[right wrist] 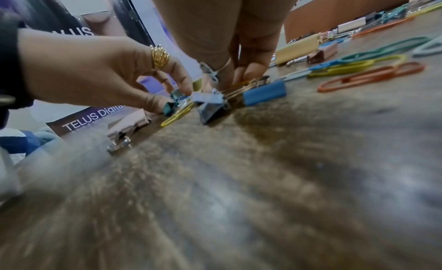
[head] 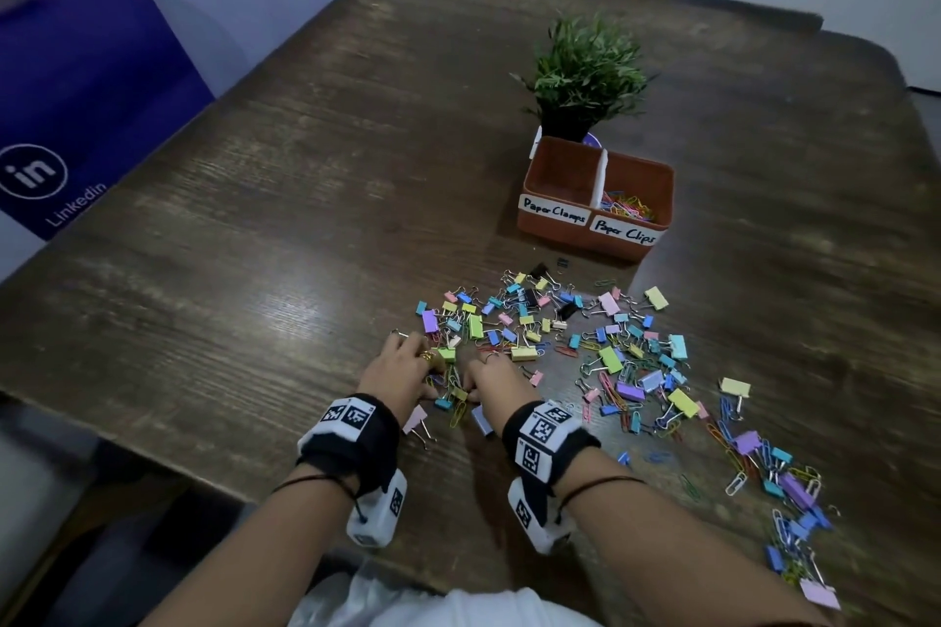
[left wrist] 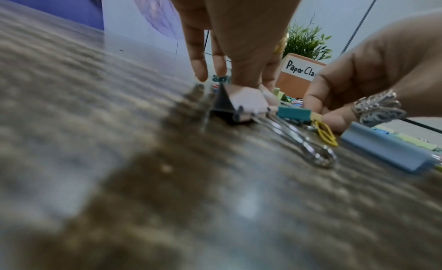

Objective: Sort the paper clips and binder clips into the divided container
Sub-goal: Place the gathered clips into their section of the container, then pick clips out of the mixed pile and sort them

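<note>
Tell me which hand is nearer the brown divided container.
Right. The right hand is on the clip pile's near edge, more directly below the container. The left hand sits beside it, farther to the left.

The table point(head: 315, 199) is seen to be dark wood with coarse grain and a dull sheen. The binder clips point(head: 524, 321) are coated in matt pastel paint, with shiny metal handles. White paper labels point(head: 554, 210) are stuck on the terracotta-coloured container point(head: 636, 247).
</note>
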Tool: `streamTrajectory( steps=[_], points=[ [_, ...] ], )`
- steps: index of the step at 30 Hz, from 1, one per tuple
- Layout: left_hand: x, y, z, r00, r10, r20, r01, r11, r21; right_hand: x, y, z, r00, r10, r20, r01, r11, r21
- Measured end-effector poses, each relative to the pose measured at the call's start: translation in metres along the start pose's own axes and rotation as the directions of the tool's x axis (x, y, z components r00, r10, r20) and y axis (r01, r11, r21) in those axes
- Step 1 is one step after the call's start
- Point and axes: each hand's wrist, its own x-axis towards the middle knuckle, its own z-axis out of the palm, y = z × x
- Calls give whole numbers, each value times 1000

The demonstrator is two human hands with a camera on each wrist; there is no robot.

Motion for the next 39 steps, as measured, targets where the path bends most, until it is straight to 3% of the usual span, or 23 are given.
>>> streamTrajectory(
  steps=[6, 11, 14, 19, 22, 26, 29, 31, 33, 35, 38, 39],
  points=[
    [0, 7, -3, 995, 36, 90, -43, 996, 76, -1, 6, 5, 995, 95, 25, -95, 995, 28],
    [0, 16, -7, 984, -8, 175, -11, 994, 108, -5, 10, 6, 998, 51, 36, -49, 998, -40],
    [-2, 19, -10, 979, -31, 203, 9, 994, 111, -6, 11, -2, 993, 88, 85, -93, 994, 58],
    [-2, 13, -4, 947, -157, 280, 180, 982, -57, 8, -1, -18, 993, 118, -10, -114, 973, 202],
    [4, 8, 7, 946, -206, 249, 270, 927, -259, 21, -17, -19, 983, 181, 43, -186, 957, 223],
    [-1, 2, 15, 942, -217, 254, 282, 924, -257, 24, -32, -19, 986, 161, 47, -165, 981, 101],
    [-5, 4, 6, 931, -290, 222, 359, 834, -418, 24, -36, -20, 992, 125, 33, -126, 992, 14],
    [-4, 7, -11, 931, -273, 241, 353, 840, -412, 22, -35, -19, 992, 120, 36, -119, 992, -32],
    [-5, 8, -22, 914, -329, 238, 405, 756, -515, 20, -31, -17, 990, 124, 66, -120, 991, -66],
    [-2, 6, -21, 939, -280, 199, 343, 802, -489, 18, -27, -16, 983, 134, 123, -128, 990, -57],
    [-2, 18, -25, 911, -344, 227, 412, 735, -538, 14, -15, -17, 965, 160, 210, -162, 987, -7],
    [-1, 22, -29, 925, -335, 180, 377, 754, -538, 12, -8, -17, 967, 162, 195, -172, 985, 36]
  ],
)
